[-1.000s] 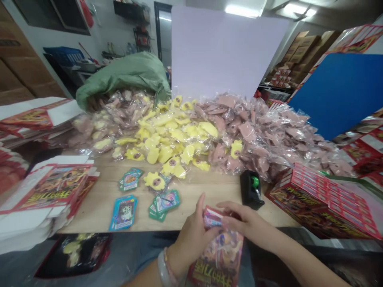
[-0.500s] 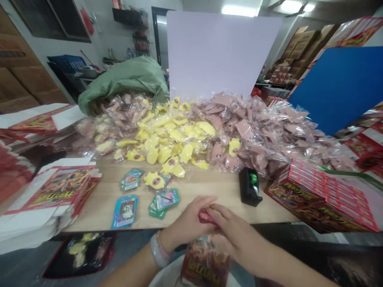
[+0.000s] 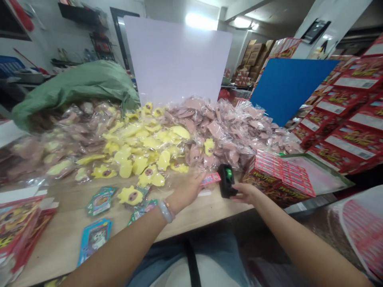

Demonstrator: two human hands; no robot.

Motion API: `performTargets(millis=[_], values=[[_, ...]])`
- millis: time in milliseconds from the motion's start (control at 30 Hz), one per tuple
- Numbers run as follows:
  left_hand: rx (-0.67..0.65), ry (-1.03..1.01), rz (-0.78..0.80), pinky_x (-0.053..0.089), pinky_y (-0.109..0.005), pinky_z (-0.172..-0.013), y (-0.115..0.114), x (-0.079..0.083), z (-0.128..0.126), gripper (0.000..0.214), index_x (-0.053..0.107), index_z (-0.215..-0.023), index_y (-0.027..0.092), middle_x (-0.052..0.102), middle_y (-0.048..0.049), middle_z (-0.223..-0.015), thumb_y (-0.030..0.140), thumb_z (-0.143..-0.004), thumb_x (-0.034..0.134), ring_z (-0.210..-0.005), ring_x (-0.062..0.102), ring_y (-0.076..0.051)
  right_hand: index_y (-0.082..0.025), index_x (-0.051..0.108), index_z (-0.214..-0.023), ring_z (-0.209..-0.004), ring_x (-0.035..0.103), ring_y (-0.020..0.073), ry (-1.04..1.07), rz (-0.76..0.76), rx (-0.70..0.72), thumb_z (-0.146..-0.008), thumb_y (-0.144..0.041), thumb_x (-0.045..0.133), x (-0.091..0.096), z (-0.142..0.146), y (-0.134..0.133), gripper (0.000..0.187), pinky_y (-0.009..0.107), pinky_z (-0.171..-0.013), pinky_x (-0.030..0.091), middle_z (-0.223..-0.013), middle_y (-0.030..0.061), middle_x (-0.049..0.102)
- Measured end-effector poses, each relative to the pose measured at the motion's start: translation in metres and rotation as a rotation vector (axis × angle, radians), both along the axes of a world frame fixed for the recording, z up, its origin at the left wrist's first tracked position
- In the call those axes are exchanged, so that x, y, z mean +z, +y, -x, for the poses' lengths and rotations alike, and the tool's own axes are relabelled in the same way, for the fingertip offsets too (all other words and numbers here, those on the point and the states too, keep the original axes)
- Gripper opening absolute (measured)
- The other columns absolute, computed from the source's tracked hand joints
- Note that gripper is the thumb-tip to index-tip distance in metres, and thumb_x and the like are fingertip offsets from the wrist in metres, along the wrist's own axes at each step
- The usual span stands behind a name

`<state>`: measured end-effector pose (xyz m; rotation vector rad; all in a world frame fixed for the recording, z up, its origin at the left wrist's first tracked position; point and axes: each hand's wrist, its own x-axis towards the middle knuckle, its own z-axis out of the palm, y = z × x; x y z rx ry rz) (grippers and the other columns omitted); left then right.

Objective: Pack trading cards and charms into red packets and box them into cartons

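Observation:
My left hand (image 3: 186, 190) reaches out over the wooden table (image 3: 60, 235) and pinches a small flat red and pink box (image 3: 211, 179) at its left end. The box is held just left of a black tape dispenser (image 3: 226, 180) with a green roll. My right hand (image 3: 247, 193) comes in from the right, and its thumb and curled fingers close on the dispenser's lower right side. A beaded bracelet and a pale bangle sit on my left wrist.
Behind the hands lies a big heap of bagged yellow toys (image 3: 143, 145) and pink toys (image 3: 239, 127), with a green sack (image 3: 74, 85) at the back left. Card packs (image 3: 100, 199) lie on the left. Red boxes (image 3: 278, 177) stand at the right, flat cartons (image 3: 18, 223) at the left.
Both hands left my lap and moved forward and right onto the table. The left hand carried the small red box up to the dispenser, and the right hand took hold of the dispenser. The view swung right.

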<state>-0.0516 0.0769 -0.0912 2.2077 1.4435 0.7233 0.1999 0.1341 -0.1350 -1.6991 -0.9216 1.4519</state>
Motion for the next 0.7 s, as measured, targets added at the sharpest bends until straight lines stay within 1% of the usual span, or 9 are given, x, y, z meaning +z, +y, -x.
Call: performTargets(millis=[67,167,233,300,367,433,567,633,700], values=[[-0.009,0.020,0.019,0.043,-0.033,-0.084,0.002,0.000,0.003,0.044,0.044,-0.126,0.023,0.061,-0.0089,-0.109,0.020,-0.082,0.047,-0.095,0.058,-0.024,-0.013,0.057,-0.077,-0.065,0.059,0.0137,0.033,-0.011,-0.011,-0.076,-0.025,0.060,-0.004,-0.001,-0.009,0.012,0.031,-0.060,0.050,-0.073,0.0009,0.061],[-0.016,0.038,0.026,0.043,-0.034,-0.083,0.005,0.005,0.009,0.041,0.047,-0.122,0.023,0.062,-0.0091,-0.107,0.019,-0.081,0.046,-0.093,0.059,-0.025,-0.017,0.057,-0.064,-0.064,0.059,0.0170,0.027,-0.095,-0.045,-0.066,-0.028,0.064,-0.014,-0.004,-0.037,0.013,0.030,-0.058,0.048,-0.063,-0.0003,0.060],[-0.020,0.048,0.019,0.043,-0.035,-0.081,0.007,0.007,0.008,0.040,0.048,-0.121,0.023,0.062,-0.0097,-0.104,0.018,-0.081,0.045,-0.090,0.060,-0.026,-0.019,0.053,-0.050,-0.055,0.054,0.0174,-0.016,-0.147,-0.071,-0.060,-0.030,0.067,-0.018,-0.001,-0.059,0.020,0.028,-0.052,0.044,-0.048,-0.0023,0.053],[-0.026,0.063,0.007,0.044,-0.034,-0.078,0.009,0.008,0.005,0.038,0.050,-0.119,0.021,0.063,-0.0101,-0.100,0.017,-0.081,0.045,-0.087,0.060,-0.026,-0.019,0.050,-0.044,-0.049,0.048,0.0164,-0.048,-0.186,-0.081,-0.055,-0.031,0.069,-0.015,0.010,-0.075,0.025,0.027,-0.048,0.039,-0.039,-0.0038,0.045],[-0.027,0.079,-0.005,0.044,-0.033,-0.075,0.008,0.009,-0.003,0.036,0.050,-0.117,0.020,0.063,-0.0103,-0.097,0.015,-0.081,0.044,-0.084,0.060,-0.025,-0.018,0.056,-0.051,-0.051,0.048,0.0152,-0.022,-0.230,-0.046,-0.056,-0.036,0.069,-0.005,0.031,-0.081,0.023,0.027,-0.050,0.040,-0.046,-0.0029,0.050],[-0.028,0.093,-0.015,0.045,-0.032,-0.074,0.004,0.009,-0.011,0.034,0.050,-0.115,0.020,0.062,-0.0099,-0.098,0.015,-0.082,0.044,-0.085,0.060,-0.024,-0.017,0.059,-0.062,-0.054,0.050,0.0139,0.043,-0.260,0.001,-0.061,-0.045,0.066,0.007,0.059,-0.077,0.029,0.026,-0.053,0.041,-0.058,-0.0005,0.056],[0.008,0.125,-0.024,0.046,-0.035,-0.071,-0.007,0.009,-0.019,0.030,0.049,-0.113,0.016,0.061,-0.0129,-0.099,0.016,-0.084,0.042,-0.084,0.060,-0.026,-0.019,0.050,-0.065,-0.047,0.042,0.0110,0.078,-0.258,-0.012,-0.063,-0.060,0.058,0.011,0.105,-0.062,0.042,0.026,-0.046,0.035,-0.056,-0.0017,0.049],[0.035,0.142,-0.030,0.047,-0.035,-0.068,-0.014,0.010,-0.017,0.029,0.049,-0.112,0.015,0.061,-0.0142,-0.099,0.017,-0.084,0.041,-0.082,0.061,-0.027,-0.019,0.049,-0.070,-0.048,0.041,0.0124,0.030,-0.241,-0.017,-0.058,-0.063,0.059,0.008,0.109,-0.060,0.047,0.027,-0.046,0.034,-0.057,-0.0017,0.047],[0.019,0.141,-0.045,0.047,-0.034,-0.067,-0.021,0.015,-0.011,0.030,0.049,-0.114,0.016,0.061,-0.0132,-0.102,0.020,-0.084,0.043,-0.082,0.061,-0.025,-0.016,0.052,-0.084,-0.059,0.049,0.0174,-0.139,-0.366,0.011,-0.051,-0.062,0.063,0.010,0.101,-0.060,0.057,0.031,-0.054,0.039,-0.070,0.0036,0.054]])
